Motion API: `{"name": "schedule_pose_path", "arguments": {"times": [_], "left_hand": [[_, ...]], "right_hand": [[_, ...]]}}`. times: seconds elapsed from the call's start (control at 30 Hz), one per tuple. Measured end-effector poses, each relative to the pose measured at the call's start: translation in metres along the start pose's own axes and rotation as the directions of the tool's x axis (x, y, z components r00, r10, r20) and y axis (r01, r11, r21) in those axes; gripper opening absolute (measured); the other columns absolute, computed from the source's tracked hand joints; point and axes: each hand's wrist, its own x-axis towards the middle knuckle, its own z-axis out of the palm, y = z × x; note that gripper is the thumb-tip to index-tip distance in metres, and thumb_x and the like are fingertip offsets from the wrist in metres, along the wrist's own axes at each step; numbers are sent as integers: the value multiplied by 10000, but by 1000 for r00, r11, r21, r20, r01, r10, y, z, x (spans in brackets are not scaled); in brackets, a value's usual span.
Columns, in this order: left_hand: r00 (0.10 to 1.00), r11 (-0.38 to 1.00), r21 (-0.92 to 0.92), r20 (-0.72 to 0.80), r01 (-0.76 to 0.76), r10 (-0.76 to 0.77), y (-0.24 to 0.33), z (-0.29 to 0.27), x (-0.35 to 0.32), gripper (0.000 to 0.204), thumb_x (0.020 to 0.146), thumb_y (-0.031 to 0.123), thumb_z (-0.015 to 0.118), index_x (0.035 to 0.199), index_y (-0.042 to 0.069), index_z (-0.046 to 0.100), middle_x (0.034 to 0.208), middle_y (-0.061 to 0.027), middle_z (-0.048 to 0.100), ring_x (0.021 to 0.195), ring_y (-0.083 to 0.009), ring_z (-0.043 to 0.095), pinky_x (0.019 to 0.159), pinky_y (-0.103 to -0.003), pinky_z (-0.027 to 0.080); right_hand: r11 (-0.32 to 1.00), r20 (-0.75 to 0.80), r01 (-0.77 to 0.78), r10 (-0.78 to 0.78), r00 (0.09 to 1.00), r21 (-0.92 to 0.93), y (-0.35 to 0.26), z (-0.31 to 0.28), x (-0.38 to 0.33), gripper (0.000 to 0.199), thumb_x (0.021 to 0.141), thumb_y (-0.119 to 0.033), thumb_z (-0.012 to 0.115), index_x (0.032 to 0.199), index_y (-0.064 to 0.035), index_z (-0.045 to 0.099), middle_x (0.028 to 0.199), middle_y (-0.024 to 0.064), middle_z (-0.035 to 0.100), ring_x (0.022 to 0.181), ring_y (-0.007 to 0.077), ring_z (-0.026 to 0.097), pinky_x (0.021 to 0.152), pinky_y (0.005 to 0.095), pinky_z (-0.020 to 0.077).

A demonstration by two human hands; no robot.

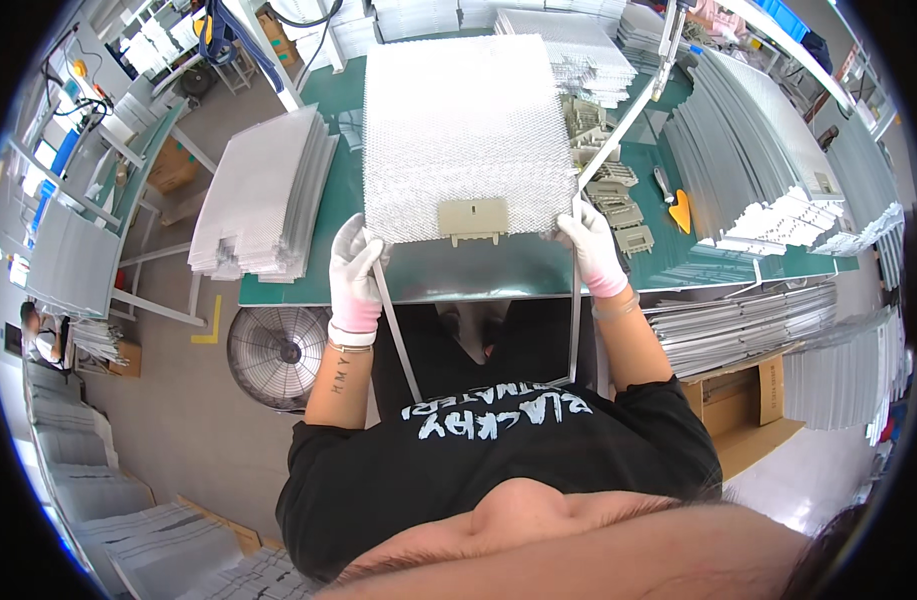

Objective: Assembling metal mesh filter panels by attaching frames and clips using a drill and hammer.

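In front of me is a silver metal mesh panel (463,130), a beige plastic clip (472,217) set at its near edge. A thin U-shaped metal frame (398,335) runs from the panel's near corners back against my shirt. My gloved left hand (356,270) is closed at the near left corner, thumb and fingers pinching the frame's left arm beside the mesh. At the near right corner my gloved right hand (591,250) pinches the frame's right arm next to the panel edge. How far the mesh sits within the frame, I cannot tell.
Mesh panels are stacked left (258,190) and right (748,150) on the green table (428,285). Several beige plastic parts (613,205) and a yellow-bladed hand tool (680,212) lie right of the panel. A floor fan (278,350) and an open cardboard box (748,410) stand below.
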Motion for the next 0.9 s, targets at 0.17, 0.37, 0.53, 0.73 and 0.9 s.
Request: {"name": "schedule_pose_path", "arguments": {"times": [0.17,0.37,0.53,0.73,0.9], "left_hand": [[996,993,86,-34,-85,88,14,21,-16,407,914,-97,616,1304,0,552,853,-12,570,769,-93,554,794,-259,527],[992,987,117,-57,-106,113,19,31,-23,468,870,-125,667,1304,15,563,887,-1,565,803,-87,569,829,-246,517],[970,932,276,134,-234,204,22,32,-30,708,882,-100,527,1546,25,318,1474,-91,431,1056,-78,529,898,-246,485],[930,986,-18,329,-167,164,53,24,-65,749,851,22,555,1543,-37,275,1469,-192,481,1227,-270,574,971,-342,497],[495,-126,621,716,-773,493,75,-8,-47,493,862,-84,593,1342,-130,489,1195,-302,639,1052,-414,654,908,-486,535]], "right_hand": [[993,-24,76,-78,997,-90,-24,9,-19,159,963,-110,604,1068,2,643,906,44,671,817,124,606,803,293,502],[981,-15,151,-154,988,-123,-36,12,-32,198,968,-145,611,1096,2,645,921,45,676,827,124,606,809,289,495],[979,-22,151,-155,988,-138,-45,22,-40,180,963,-122,602,1086,3,642,916,39,671,831,126,610,800,285,493],[915,92,306,-292,952,-264,-61,43,-53,259,896,-26,629,735,-87,435,810,-8,557,759,75,487,722,253,424],[770,331,557,-462,823,-310,-85,49,-21,364,863,-15,669,663,-106,379,680,-33,396,638,71,367,582,285,326]]}}
